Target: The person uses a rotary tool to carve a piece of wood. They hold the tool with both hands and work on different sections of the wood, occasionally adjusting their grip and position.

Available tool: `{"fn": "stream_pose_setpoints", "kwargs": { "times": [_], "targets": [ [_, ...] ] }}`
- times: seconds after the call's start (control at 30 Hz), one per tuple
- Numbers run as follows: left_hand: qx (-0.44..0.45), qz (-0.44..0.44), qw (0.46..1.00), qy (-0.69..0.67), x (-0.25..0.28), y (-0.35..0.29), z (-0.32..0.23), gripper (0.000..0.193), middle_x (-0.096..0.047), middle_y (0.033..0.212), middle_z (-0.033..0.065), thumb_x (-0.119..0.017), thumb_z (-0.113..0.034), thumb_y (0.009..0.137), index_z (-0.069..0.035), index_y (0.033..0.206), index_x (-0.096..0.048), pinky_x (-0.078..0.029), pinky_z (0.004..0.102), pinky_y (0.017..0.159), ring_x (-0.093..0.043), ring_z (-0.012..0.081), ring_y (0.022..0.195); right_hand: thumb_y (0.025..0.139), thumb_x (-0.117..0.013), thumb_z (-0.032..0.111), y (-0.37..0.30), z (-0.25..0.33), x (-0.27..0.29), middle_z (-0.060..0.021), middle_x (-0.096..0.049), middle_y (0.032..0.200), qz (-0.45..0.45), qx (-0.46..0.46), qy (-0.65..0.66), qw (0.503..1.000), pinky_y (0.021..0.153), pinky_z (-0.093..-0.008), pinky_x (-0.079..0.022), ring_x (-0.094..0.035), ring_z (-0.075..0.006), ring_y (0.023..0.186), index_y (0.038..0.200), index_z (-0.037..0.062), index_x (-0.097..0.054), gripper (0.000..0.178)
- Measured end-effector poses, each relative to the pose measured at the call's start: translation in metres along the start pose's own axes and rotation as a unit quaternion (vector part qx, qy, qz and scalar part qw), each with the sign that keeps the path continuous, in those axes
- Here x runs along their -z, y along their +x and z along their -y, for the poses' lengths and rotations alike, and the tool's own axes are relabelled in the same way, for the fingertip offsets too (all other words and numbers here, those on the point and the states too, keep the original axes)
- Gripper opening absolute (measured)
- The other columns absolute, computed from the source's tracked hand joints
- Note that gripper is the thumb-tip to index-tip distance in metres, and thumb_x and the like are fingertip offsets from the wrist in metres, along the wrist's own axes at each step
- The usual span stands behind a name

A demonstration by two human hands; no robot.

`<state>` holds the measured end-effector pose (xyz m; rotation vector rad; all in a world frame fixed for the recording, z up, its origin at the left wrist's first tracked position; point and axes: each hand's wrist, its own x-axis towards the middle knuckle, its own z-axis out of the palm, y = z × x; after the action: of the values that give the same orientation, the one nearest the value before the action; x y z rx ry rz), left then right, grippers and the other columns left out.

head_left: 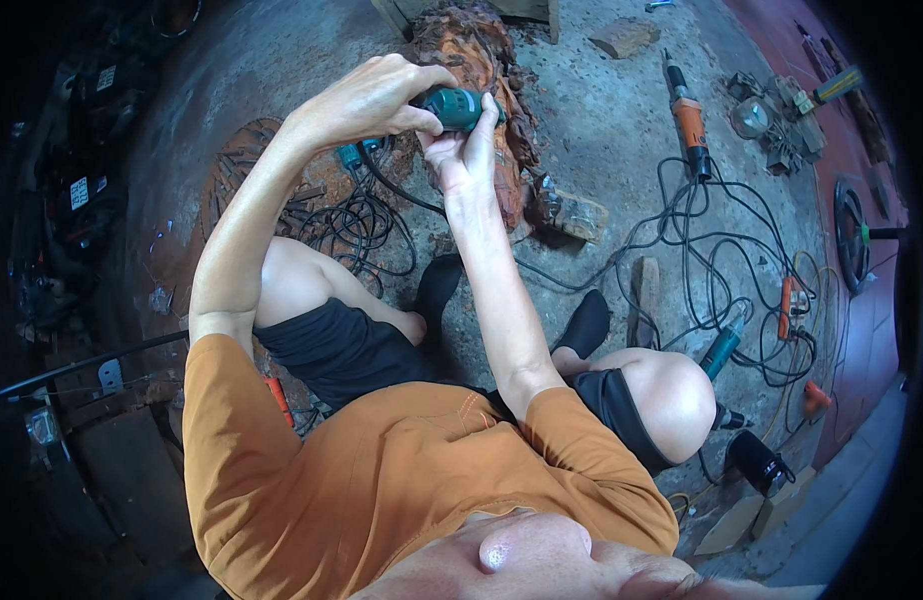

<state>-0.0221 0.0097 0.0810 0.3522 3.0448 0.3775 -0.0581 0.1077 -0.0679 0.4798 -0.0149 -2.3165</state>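
A green corded power tool [454, 109], its exact kind hidden by my fingers, is held between both hands. My left hand [387, 98] is closed on it from the left, with thumb and fingers bent round the body. From below, my right hand [464, 150] grips the same tool, its thumb raised along the right side. Just beyond and under the hands lies a rough reddish-brown log [460, 45] with an uneven, gouged surface. A black cable [407, 192] runs near my right wrist.
Left of the log are coiled black cords [367, 235] and brown sticks [244, 165]. A wood block [572, 213] sits at its right. Farther right are an orange power tool [690, 128], tangled cables [697, 255], an orange power strip [790, 305] and another green tool [724, 345].
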Motion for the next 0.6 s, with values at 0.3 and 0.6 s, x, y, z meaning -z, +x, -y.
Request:
{"fn": "stream_pose_setpoints", "kwargs": {
  "times": [0.3, 0.6],
  "targets": [
    [0.007, 0.007, 0.999, -0.049, 0.001, -0.005, 0.008, 0.042, -0.064, 0.069, 0.0166, -0.073, -0.022, 0.073, -0.004, 0.110, -0.067, -0.049, 0.0361, 0.058, -0.062, 0.0258, 0.060, 0.093, -0.057, 0.047, -0.013, -0.011, -0.003, -0.0126, -0.059, 0.111, 0.003, 0.018, 0.003, 1.000, 0.086, -0.0424, -0.055, -0.060, -0.0252, 0.102, 0.116, 0.0048, -0.049, 0.049],
    [0.044, 0.016, 0.998, -0.031, 0.006, -0.005, 0.010, 0.047, -0.069, 0.081, 0.0164, -0.074, -0.024, 0.078, -0.005, 0.119, -0.063, -0.051, 0.0347, 0.065, -0.066, 0.0263, 0.070, 0.092, -0.057, 0.048, 0.004, -0.006, -0.011, -0.0131, -0.060, 0.110, 0.019, -0.002, -0.006, 1.000, 0.083, -0.0422, -0.057, -0.063, -0.0261, 0.098, 0.116, 0.0035, -0.048, 0.052]
  ]
}}
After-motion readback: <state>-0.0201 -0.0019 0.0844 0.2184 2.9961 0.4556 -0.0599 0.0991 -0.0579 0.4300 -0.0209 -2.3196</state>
